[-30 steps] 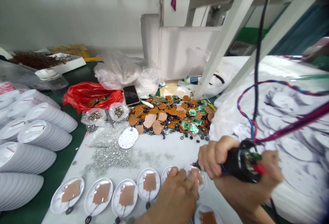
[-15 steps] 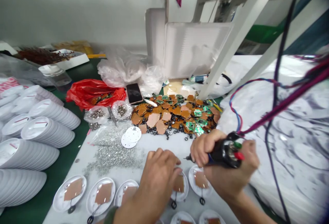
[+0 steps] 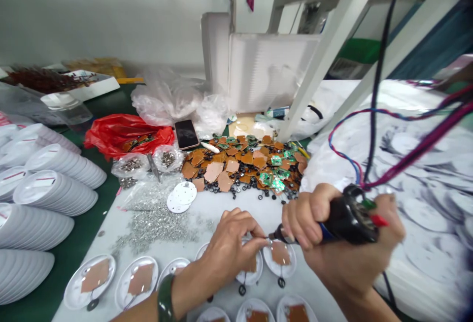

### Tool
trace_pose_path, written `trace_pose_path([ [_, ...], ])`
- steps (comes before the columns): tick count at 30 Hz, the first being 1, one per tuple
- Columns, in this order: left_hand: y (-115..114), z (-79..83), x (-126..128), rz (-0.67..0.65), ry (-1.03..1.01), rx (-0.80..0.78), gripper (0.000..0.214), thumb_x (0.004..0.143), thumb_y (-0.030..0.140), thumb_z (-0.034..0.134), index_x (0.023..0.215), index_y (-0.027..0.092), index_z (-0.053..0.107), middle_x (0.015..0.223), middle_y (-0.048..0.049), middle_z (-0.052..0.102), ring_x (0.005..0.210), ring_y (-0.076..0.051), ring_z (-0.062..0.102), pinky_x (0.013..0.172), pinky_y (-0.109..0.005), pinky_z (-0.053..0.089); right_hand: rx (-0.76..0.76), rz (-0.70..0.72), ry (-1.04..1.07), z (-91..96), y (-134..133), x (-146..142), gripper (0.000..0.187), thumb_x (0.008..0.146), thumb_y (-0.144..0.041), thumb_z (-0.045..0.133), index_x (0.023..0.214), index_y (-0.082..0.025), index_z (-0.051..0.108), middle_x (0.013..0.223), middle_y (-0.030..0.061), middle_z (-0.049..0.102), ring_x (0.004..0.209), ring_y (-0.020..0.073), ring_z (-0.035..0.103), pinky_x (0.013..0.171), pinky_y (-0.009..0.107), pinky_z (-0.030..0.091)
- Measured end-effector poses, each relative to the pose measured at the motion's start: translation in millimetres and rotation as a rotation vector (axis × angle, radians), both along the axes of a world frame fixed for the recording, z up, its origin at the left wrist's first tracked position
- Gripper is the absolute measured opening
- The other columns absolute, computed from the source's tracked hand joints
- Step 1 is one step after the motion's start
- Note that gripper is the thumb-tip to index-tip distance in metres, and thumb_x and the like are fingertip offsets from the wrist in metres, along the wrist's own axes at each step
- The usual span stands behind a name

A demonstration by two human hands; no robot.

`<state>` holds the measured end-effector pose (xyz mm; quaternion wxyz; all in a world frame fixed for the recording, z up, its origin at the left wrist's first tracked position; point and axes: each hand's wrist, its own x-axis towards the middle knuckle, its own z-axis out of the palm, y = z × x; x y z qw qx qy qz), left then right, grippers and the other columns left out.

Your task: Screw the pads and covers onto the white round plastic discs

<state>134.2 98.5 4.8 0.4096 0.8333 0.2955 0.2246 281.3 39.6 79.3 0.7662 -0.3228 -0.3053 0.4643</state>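
Lower centre of the frame: a soldering iron (image 3: 347, 221) is clasped in a full, closed grip by the right hand (image 3: 314, 226) — its tip placed just beside a thin wire (image 3: 263, 238), held in a narrow pinch by the left hand (image 3: 229, 245), above a white disc (image 3: 275, 263) bearing a copper-coloured pad. A heap of circuit boards (image 3: 240, 164) is seen at upper centre — stacked white shells (image 3: 55, 179) at left.
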Motion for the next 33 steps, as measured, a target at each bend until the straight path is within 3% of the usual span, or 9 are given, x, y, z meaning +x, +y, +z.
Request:
trace_pose_path([
  [4, -6, 1.6, 3, -0.051, -0.127, -0.152, 0.018, 0.084, 0.005, 0.079, 0.075, 0.019, 0.074, 0.080, 0.0042, 0.074, 0.081, -0.013, 0.066, 0.080, -0.027, 0.043, -0.006, 0.036, -0.019, 7.8, -9, 8, 0.060, 0.091, -0.069, 0.043, 0.060, -0.022, 0.064, 0.041, -0.0029, 0.043, 0.034, 0.0120, 0.041, 0.039, 0.028, 0.036],
  [7, -15, -1.1, 3, -0.086, -0.097, -0.122, 0.018, 0.095, 0.008, 0.069, 0.090, 0.024, 0.077, 0.092, 0.0050, 0.077, 0.087, -0.013, 0.068, 0.084, -0.029, 0.042, -0.029, 0.039, -0.048, 8.9, -18, 12, 0.061, 0.089, -0.072, 0.045, 0.062, -0.021, 0.066, 0.042, -0.0021, 0.045, 0.035, 0.0128, 0.043, 0.040, 0.028, 0.038],
  [10, -28, -10.9, 2, -0.127, 0.034, 0.150, 0.022, 0.101, 0.012, 0.060, 0.107, 0.030, 0.073, 0.103, 0.0067, 0.077, 0.088, -0.016, 0.066, 0.082, -0.034, 0.039, -0.076, 0.012, -0.082, 4.0, -25, 15, 0.059, 0.088, -0.071, 0.050, 0.061, -0.021, 0.067, 0.042, -0.0002, 0.049, 0.037, 0.0141, 0.045, 0.041, 0.029, 0.039],
  [13, -44, -26.6, 3, -0.209, 0.170, 0.510, 0.021, 0.101, 0.017, 0.058, 0.119, 0.026, 0.065, 0.118, 0.0038, 0.074, 0.085, -0.017, 0.062, 0.075, -0.035, 0.038, -0.118, 0.017, -0.121, -6.5, -29, 16, 0.055, 0.085, -0.068, 0.055, 0.060, -0.021, 0.069, 0.042, 0.0006, 0.050, 0.038, 0.0145, 0.045, 0.040, 0.028, 0.040],
  [17, -55, -39.8, 8, -0.232, 0.245, 0.774, 0.013, 0.099, 0.016, 0.061, 0.110, 0.015, 0.066, 0.111, -0.0001, 0.075, 0.078, -0.017, 0.057, 0.066, -0.036, 0.036, -0.133, 0.032, -0.148, -21.7, -32, 16, 0.056, 0.085, -0.070, 0.054, 0.062, -0.021, 0.069, 0.042, 0.0013, 0.051, 0.039, 0.0145, 0.045, 0.041, 0.027, 0.039],
  [21, -54, -36.1, 10, -0.283, 0.244, 0.786, 0.008, 0.100, 0.021, 0.061, 0.102, 0.016, 0.068, 0.110, -0.0023, 0.075, 0.079, -0.017, 0.055, 0.063, -0.036, 0.032, -0.142, 0.040, -0.173, -28.6, -32, 15, 0.056, 0.087, -0.069, 0.052, 0.063, -0.021, 0.069, 0.044, 0.0013, 0.052, 0.040, 0.0145, 0.045, 0.043, 0.027, 0.040],
  [27, -52, -30.7, 8, -0.274, 0.224, 0.718, 0.011, 0.104, 0.020, 0.056, 0.105, 0.017, 0.067, 0.104, 0.0003, 0.075, 0.077, -0.017, 0.055, 0.066, -0.036, 0.033, -0.132, 0.055, -0.207, -36.2, -36, 13, 0.056, 0.088, -0.069, 0.048, 0.064, -0.022, 0.066, 0.043, 0.0003, 0.050, 0.039, 0.0149, 0.042, 0.042, 0.028, 0.036],
  [33, -53, -32.9, 8, -0.286, 0.261, 0.659, 0.013, 0.102, 0.017, 0.056, 0.094, 0.020, 0.066, 0.091, 0.0017, 0.073, 0.073, -0.016, 0.055, 0.063, -0.036, 0.032, -0.172, 0.163, -0.300, -45.7, -41, 13, 0.054, 0.092, -0.066, 0.043, 0.068, -0.023, 0.064, 0.048, 0.0021, 0.054, 0.045, 0.0174, 0.043, 0.046, 0.030, 0.034],
])
